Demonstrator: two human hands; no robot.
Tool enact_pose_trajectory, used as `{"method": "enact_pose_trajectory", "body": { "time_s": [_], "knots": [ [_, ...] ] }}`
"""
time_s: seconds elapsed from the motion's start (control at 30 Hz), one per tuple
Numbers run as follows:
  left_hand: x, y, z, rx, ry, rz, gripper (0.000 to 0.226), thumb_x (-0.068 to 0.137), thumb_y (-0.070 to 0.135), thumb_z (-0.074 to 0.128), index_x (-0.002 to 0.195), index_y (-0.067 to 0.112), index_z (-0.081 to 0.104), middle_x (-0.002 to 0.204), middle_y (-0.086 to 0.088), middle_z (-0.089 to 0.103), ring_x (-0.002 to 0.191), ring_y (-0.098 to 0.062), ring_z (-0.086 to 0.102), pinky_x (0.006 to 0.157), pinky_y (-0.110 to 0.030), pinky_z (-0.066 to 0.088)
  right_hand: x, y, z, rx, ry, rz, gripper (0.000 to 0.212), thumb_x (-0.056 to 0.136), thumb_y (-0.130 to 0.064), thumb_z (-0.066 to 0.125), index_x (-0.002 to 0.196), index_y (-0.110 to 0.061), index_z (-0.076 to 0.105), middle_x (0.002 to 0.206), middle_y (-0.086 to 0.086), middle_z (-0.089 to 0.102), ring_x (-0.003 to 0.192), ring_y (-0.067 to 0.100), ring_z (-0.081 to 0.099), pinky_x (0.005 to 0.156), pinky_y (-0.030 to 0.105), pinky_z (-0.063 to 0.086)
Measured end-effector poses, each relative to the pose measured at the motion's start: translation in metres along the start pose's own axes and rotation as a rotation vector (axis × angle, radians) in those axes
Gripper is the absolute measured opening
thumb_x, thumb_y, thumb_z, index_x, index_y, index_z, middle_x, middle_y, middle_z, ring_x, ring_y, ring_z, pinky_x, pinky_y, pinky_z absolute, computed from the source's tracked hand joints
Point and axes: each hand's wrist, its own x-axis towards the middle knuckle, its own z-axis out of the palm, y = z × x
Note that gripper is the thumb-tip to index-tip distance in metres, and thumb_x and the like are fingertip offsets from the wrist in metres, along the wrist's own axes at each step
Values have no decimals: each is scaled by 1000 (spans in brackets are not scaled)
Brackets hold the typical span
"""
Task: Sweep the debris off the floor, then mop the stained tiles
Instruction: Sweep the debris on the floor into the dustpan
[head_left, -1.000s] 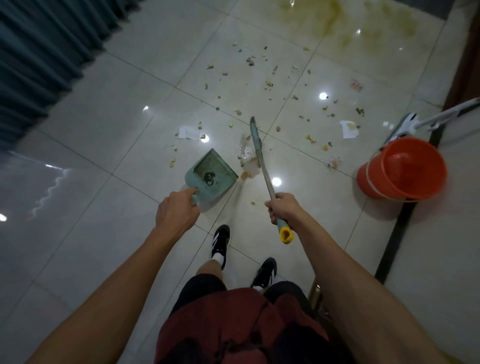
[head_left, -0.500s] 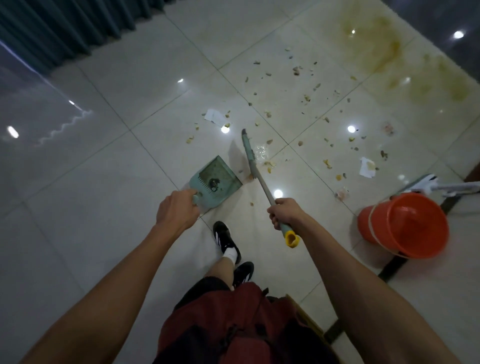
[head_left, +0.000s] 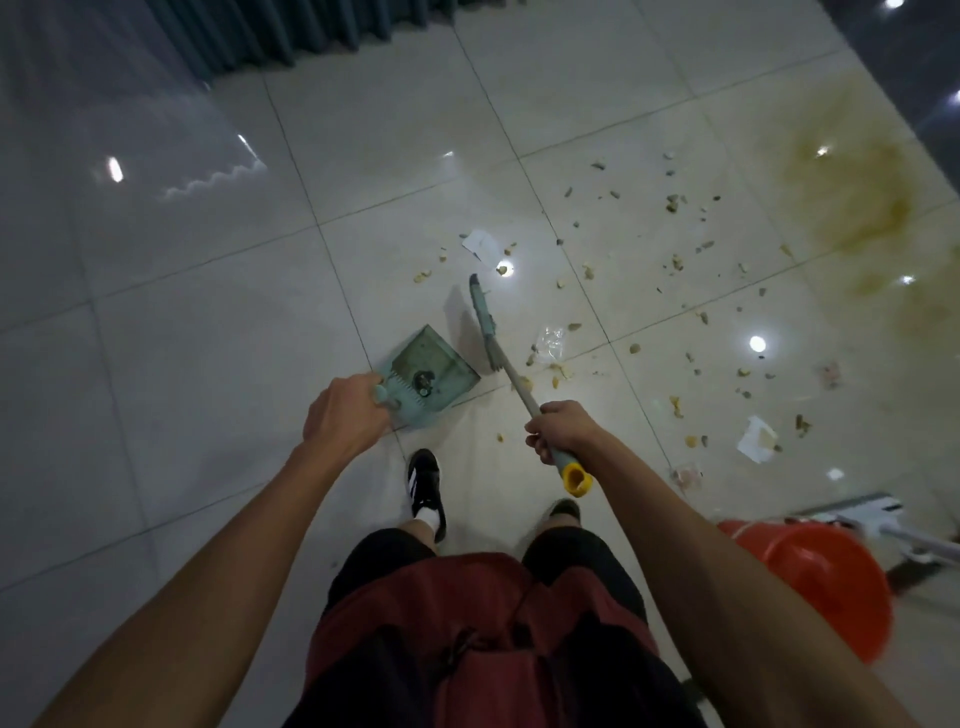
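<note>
Both busy: left hand (head_left: 345, 415) grips dustpan (head_left: 434, 371); right hand (head_left: 558, 431) grips broom (head_left: 506, 366) beside it.

glossy floor tiles (head_left: 208, 338), plastic dustpan (head_left: 434, 364)

This looks like an indoor room of a home or similar building: the floor (head_left: 197, 374) is laid with large glossy cream tiles that mirror ceiling lights, and a dark teal pleated curtain (head_left: 291, 31) hangs to the ground along the far edge. Household cleaning gear (an orange bucket (head_left: 831, 582) with a white mop (head_left: 878, 514) beside it) stands by crumbs and paper scraps (head_left: 756, 446) near a brownish stain (head_left: 857, 213).
</note>
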Motion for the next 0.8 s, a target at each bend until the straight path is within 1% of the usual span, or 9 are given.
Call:
{"method": "enact_pose_trajectory", "body": {
  "time_s": [0.07, 0.13, 0.3, 0.43, 0.53, 0.6, 0.67, 0.73, 0.8],
  "knots": [
    [-10, 13, 10, -25, 25, -47, 16, 71, 34, 52, 81, 26, 63, 82, -5, 67, 71, -28, 62, 61, -30, 49, 6, -3, -13, -81, -41, -7, 25, 92, 5, 53, 116, 14, 56, 77, 21, 59, 49, 17, 49, 45, 26, 46],
    [-25, 24, 27, -29, 62, -96, 19, 77, 39, 60, 87, 26, 68, 84, -5, 68, 70, -27, 62, 61, -28, 48, 12, -2, -26, -157, -82, -26, 26, 92, 6, 51, 116, 14, 55, 78, 22, 59, 50, 18, 50, 45, 27, 46],
    [-72, 47, 72, -80, 124, -219, 10, 86, 27, 59, 89, 22, 68, 87, -8, 69, 74, -29, 64, 63, -33, 53, 10, 6, -61, -302, -171, -56, 21, 92, 7, 52, 112, 13, 55, 82, 24, 59, 49, 18, 51, 43, 25, 47],
    [-113, 59, 96, -76, 154, -279, 19, 86, 27, 58, 99, 28, 71, 93, -9, 71, 78, -32, 66, 67, -34, 55, -1, 13, -73, -335, -246, -39, 15, 92, 8, 55, 107, 10, 55, 77, 22, 57, 43, 18, 49, 41, 23, 44],
    [-138, 60, 112, -74, 157, -317, 18, 87, 28, 58, 100, 28, 71, 93, -9, 71, 79, -32, 66, 69, -34, 55, -6, 24, -71, -374, -273, -57, 27, 90, -1, 68, 110, 14, 57, 73, 21, 59, 34, 16, 51, 38, 21, 44],
    [-153, 56, 121, -87, 150, -345, 19, 87, 27, 57, 100, 28, 70, 94, -9, 71, 80, -32, 66, 69, -33, 54, -13, 34, -68, -460, -297, -69, 31, 89, -9, 73, 107, 12, 59, 72, 20, 63, 36, 17, 54, 38, 23, 45],
    [-165, 53, 130, -93, 150, -359, 22, 87, 27, 57, 105, 28, 70, 97, -10, 71, 82, -33, 66, 68, -32, 52, -18, 43, -68, -556, -309, -81, 22, 89, -11, 71, 102, 5, 63, 68, 13, 64, 38, 15, 56, 38, 21, 45],
    [-181, 46, 140, -82, 148, -378, 26, 87, 29, 56, 110, 28, 70, 99, -11, 71, 83, -34, 67, 67, -30, 49, -24, 57, -66, -659, -303, -115, 7, 89, -6, 65, 95, -4, 62, 59, 4, 60, 32, 7, 54, 34, 16, 42],
    [-196, 37, 150, -79, 150, -401, 32, 86, 29, 56, 115, 30, 69, 102, -12, 71, 85, -35, 67, 70, -31, 51, -29, 69, -64, -692, -296, -128, 6, 88, 0, 62, 93, -4, 61, 57, 3, 59, 29, 5, 52, 33, 16, 41]
  ]
}}
